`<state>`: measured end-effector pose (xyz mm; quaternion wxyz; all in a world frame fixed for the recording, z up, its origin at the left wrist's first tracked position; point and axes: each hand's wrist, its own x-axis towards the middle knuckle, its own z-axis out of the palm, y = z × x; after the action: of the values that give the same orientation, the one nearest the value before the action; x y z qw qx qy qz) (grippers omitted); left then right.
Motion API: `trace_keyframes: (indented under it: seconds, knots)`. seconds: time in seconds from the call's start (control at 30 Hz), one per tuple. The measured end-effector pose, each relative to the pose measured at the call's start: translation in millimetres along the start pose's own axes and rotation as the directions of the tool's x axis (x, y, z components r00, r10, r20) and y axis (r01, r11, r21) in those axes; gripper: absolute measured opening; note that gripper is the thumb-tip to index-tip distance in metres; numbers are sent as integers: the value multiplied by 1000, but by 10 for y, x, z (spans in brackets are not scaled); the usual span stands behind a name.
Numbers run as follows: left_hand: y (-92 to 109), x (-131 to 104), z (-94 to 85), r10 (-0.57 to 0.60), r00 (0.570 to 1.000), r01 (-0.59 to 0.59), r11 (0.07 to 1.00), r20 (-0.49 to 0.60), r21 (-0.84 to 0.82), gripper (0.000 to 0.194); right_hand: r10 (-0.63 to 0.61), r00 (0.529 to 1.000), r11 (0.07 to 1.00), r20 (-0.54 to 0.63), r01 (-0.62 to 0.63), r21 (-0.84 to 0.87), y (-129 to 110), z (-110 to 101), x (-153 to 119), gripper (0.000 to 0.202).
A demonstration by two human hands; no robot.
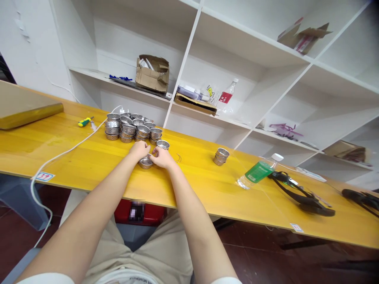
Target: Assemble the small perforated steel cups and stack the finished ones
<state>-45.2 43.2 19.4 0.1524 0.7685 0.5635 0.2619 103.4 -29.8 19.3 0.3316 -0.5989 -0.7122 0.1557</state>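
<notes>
A small perforated metal strainer cup (146,163) sits on the yellow table between my hands. My left hand (140,150) is closed above its left side, and I cannot make out what its curled fingers hold. With fingers bent together, my right hand (163,157) grips the cup's right rim. Just behind the right hand stands another strainer cup (162,144), partly covered by the fingers. Several stacks of strainer cups (128,129) are grouped behind my left hand. A thin curved wire (179,157) lies to the right of my right hand.
A separate strainer stack (221,157) stands to the right. Farther along are a green-labelled bottle (259,172) and a black headset strap (299,197). A screwdriver (85,122) and white cable (71,149) lie at left. White shelves (225,47) rise behind the table.
</notes>
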Motion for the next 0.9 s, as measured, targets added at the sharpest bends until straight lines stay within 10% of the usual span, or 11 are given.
trace_keyframes:
  seconds: [0.2,0.37,0.47,0.77,0.9]
  knots:
    - [13,75,-30,-93,994,64,902,-48,-427,46,-52,997,999,-60,51,-7,41,-17,47,8]
    - [183,-49,-43,84,966,188,430,246,-883,59,60,943,997,-328,-41,62,43,-114,63,15]
    - [262,-157,-3,155,949,217,312,275,-925,61,59,942,996,-330,-33,84,67,-111,68,20]
    - [278,-165,83,172,978,57,331,120,-942,49,-45,900,994,-433,-2,-107,-18,-167,-7,10]
    - [268,-132,119,126,992,-33,366,15,-930,49,19,895,978,-446,75,192,-47,-104,50,10]
